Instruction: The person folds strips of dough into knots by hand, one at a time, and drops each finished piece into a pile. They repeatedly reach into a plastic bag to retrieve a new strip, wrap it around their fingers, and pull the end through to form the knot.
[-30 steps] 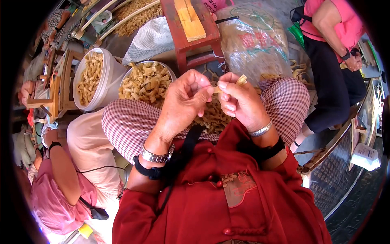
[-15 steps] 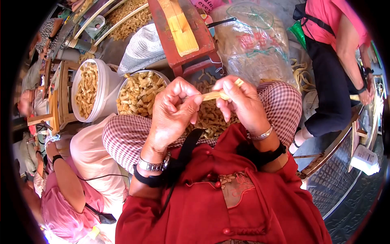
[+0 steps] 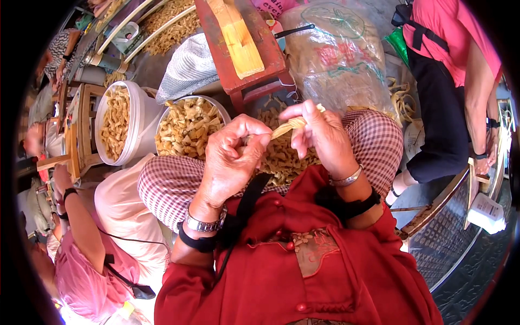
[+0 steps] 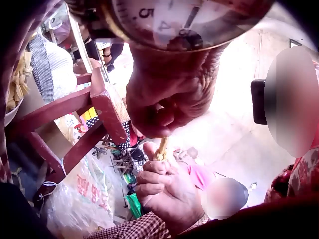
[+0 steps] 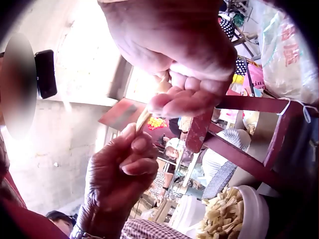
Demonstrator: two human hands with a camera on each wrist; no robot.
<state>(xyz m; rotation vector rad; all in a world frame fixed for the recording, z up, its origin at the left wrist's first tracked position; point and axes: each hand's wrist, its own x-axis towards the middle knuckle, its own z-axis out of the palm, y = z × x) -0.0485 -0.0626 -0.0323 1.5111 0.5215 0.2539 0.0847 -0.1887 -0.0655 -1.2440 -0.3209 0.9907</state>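
A pale yellow, fibrous strip (image 3: 287, 128) stretches between both hands above the lap, twisted and bunched toward its right end. My left hand (image 3: 230, 157) pinches its left end between thumb and forefinger. At the other end, my right hand (image 3: 327, 141) grips the bunched part between thumb and fingers, a short tip sticking out above. The right wrist view shows the strip (image 5: 143, 119) running up from the left fingertips into the right hand's curled fingers. Beneath the hands, many short yellowish pieces (image 3: 284, 168) lie in the lap between the checkered knees.
Two white buckets (image 3: 134, 122) of similar pieces stand at the left. Ahead is a red wooden stool (image 3: 208, 38) with a yellow wooden block (image 3: 238, 46) on it. A clear plastic bag (image 3: 341, 59) lies beyond the right knee. People sit on both sides.
My hands have drawn apart from their close hold, baring more of the strip. It looked flatter half a second ago and now looks twisted. My left hand has dropped slightly.
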